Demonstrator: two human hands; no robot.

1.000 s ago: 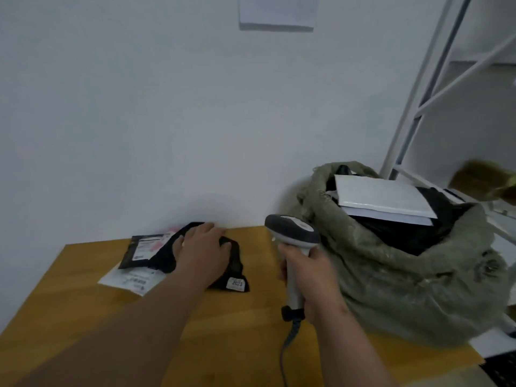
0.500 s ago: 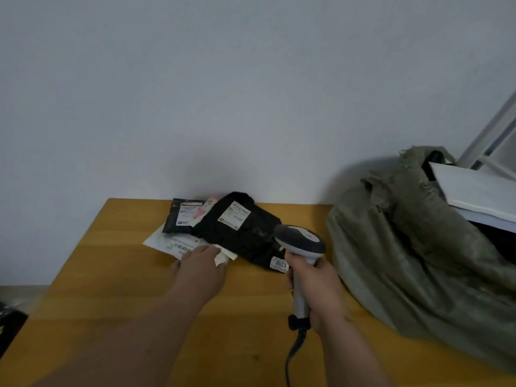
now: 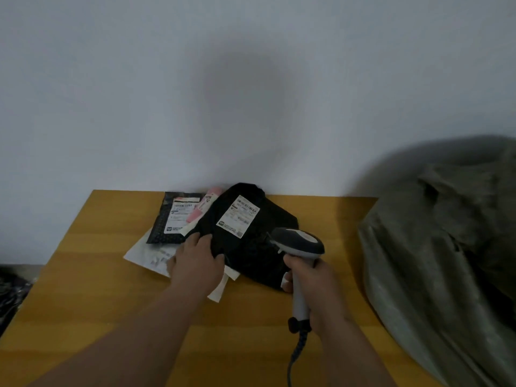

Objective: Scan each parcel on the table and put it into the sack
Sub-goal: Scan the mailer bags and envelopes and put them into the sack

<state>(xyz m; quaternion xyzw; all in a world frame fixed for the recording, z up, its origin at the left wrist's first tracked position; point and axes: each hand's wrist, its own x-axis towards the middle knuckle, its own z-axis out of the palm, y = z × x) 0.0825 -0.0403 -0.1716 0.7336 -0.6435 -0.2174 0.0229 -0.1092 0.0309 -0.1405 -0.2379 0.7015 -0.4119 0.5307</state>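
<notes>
Parcels at the far edge, scanner in hand

Worktop (image 3: 111,303) of yellow wood carries a small heap of parcels against its far edge, close to the wall. Topmost is a black parcel (image 3: 251,244), a soft bag lying flat with its long axis running from the far edge toward the near right. Its white label (image 3: 238,215) faces up, tilted, with the barcode end toward the near edge.

Left of it lies a smaller dark parcel (image 3: 170,219), label up, long axis running far to near. A pink parcel (image 3: 205,208) is tucked between the two and partly covered by the black one. A white parcel (image 3: 150,256) lies flat beneath the heap, its corner pointing toward the left edge; print on it is too blurred to read.

Left hand (image 3: 195,265) rests palm down on the heap, fingers spread onto the near left edge of the black parcel and thumb side over the white one. Its grip is flat and pressing; whether it has closed on anything cannot be told.

Right hand (image 3: 312,286) is clenched round the handle of a grey scanner (image 3: 300,247). The handle stands nearly upright, and the head points toward the black parcel's label, hanging just over that parcel's right part. The scanner's cable (image 3: 293,356) drops toward the near edge.

Sack (image 3: 435,261) of grey-green woven cloth stands at the right edge of the worktop, well apart from the heap.
</notes>
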